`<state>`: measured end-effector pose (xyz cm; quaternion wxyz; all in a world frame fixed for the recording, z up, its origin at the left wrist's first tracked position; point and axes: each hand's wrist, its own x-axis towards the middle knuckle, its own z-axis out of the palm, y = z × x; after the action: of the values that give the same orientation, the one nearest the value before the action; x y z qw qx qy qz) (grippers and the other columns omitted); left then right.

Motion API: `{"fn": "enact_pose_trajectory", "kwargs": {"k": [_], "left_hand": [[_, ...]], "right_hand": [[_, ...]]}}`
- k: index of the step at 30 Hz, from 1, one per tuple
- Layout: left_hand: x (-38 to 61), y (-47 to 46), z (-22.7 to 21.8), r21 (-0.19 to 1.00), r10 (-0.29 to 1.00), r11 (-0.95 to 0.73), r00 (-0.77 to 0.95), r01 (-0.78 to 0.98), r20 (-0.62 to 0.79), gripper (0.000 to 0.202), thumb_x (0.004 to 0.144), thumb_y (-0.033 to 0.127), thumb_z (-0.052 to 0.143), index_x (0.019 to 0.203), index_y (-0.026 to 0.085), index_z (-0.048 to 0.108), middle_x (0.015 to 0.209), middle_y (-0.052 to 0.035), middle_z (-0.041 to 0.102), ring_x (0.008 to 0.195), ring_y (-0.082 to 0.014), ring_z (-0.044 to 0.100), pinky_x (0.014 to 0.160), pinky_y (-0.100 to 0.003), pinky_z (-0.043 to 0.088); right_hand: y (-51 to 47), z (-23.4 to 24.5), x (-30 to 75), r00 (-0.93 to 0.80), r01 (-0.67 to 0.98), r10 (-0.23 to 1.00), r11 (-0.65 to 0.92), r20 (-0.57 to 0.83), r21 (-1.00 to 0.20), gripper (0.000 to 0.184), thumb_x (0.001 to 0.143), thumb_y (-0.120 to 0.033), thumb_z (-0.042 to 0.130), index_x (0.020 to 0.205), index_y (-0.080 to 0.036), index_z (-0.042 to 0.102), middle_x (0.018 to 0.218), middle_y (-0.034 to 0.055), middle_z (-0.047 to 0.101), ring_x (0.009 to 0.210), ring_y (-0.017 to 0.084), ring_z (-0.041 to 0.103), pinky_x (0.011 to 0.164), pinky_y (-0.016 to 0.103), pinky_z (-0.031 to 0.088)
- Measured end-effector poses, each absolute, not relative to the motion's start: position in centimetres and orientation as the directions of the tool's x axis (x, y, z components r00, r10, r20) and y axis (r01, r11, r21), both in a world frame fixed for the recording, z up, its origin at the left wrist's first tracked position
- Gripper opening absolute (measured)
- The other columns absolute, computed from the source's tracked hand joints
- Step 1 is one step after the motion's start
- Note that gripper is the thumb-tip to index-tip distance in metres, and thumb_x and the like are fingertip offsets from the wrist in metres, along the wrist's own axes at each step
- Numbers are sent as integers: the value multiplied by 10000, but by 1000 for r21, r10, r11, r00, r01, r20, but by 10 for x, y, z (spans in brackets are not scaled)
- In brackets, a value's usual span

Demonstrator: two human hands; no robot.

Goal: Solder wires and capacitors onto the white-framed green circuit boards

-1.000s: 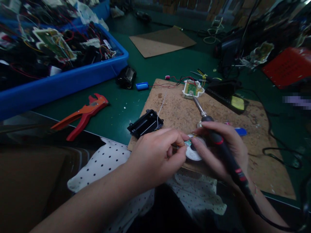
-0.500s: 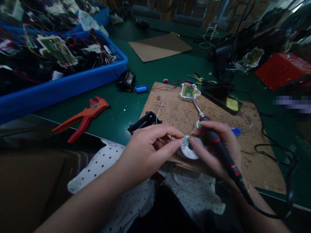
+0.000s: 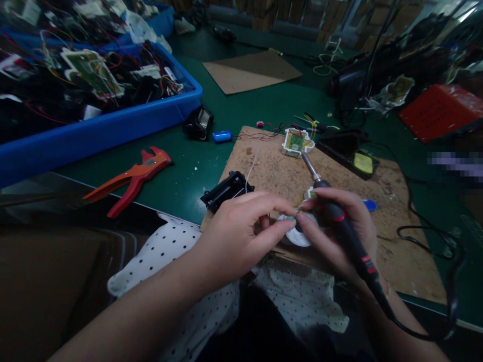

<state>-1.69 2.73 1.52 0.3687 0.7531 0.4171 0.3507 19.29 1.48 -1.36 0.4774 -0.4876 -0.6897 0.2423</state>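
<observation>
The small green circuit board (image 3: 290, 218) sits at the fingertips of the left hand (image 3: 241, 231), just above the white ring (image 3: 301, 237) near the front edge of the brown panel (image 3: 264, 171) on the bench (image 3: 181, 176). The left hand pinches it between thumb and forefinger, so only a sliver of it shows. The right hand (image 3: 326, 246) is closed around the handle of the soldering iron (image 3: 350, 241), its thumb and forefinger brought together beside the board; what fine thing those two tips may be pinching is too small to tell. The board should prove very light and stiff, with little to grip but its thin rim, and its parts and joints look easily damaged. It is best held by opposite edges, with light pressure, keeping skin off the face; squeezed hard, it could twist or slip. The iron looks rigid and moderately light, its cable likely adding some drag at the rear, and the only sound hold is on the dark handle, well behind the metal barrel. That barrel points away from the person, its tip close to the white housing (image 3: 296, 142); whether they touch cannot be told.
</observation>
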Motion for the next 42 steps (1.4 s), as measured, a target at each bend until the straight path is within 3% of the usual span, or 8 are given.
{"fn": "enact_pose_trajectory", "kwargs": {"k": [4,9,15,21,25,32,36,42], "left_hand": [[-15,27,13,895,945,-255,288,367,151,116,916,256,678,1019,209,649,743,28,666,606,-89,612,525,-193,449],[-14,28,12,933,944,-232,294,275,148,154,923,261,669,1069,215,654,870,1,704,676,-97,640,536,-186,471],[-14,29,18,906,892,-305,421,294,164,63,922,203,662,927,234,717,905,20,668,717,-75,597,587,-172,460],[-11,30,15,883,915,-294,375,366,149,163,896,240,693,1059,233,691,979,-3,635,618,-67,543,543,-198,445],[-8,28,12,885,905,-331,376,327,199,56,911,211,674,935,217,724,1044,-8,675,657,-60,577,602,-197,473],[-14,28,21,981,939,-105,341,165,43,81,930,208,639,902,196,714,743,31,688,619,-74,612,537,-160,468],[-21,29,25,945,952,-149,301,291,57,77,892,194,669,847,204,730,798,26,691,655,-74,611,535,-161,451],[-17,26,21,850,927,-304,339,431,160,83,867,165,679,827,196,746,718,28,620,586,-62,543,537,-187,425]], "right_hand": [[14,-15,193,-50,446,918,374,394,-813,551,753,-147,780,1244,-296,579,980,12,694,869,182,692,831,386,571],[14,-14,192,-49,443,910,389,412,-808,529,759,-154,775,1231,-297,586,965,5,689,866,175,689,826,375,569],[15,-14,192,-72,440,903,410,424,-799,544,760,-134,768,1245,-290,576,997,7,686,890,167,684,828,354,549],[16,-16,194,-79,436,895,426,438,-792,545,759,-129,762,1245,-287,575,990,-1,685,886,164,678,834,356,544],[16,-16,194,-86,428,895,430,438,-795,540,766,-132,756,1251,-280,571,1000,4,683,892,164,676,831,357,540],[15,-14,193,-75,441,900,417,430,-795,547,758,-125,771,1245,-270,569,970,-1,684,873,162,670,794,342,539],[15,-14,193,-86,441,896,426,435,-790,562,750,-100,775,1249,-255,568,981,8,685,893,157,669,815,334,535],[16,-13,193,-85,438,891,435,445,-787,559,754,-91,769,1248,-255,568,974,4,686,879,148,671,810,322,542]]}}
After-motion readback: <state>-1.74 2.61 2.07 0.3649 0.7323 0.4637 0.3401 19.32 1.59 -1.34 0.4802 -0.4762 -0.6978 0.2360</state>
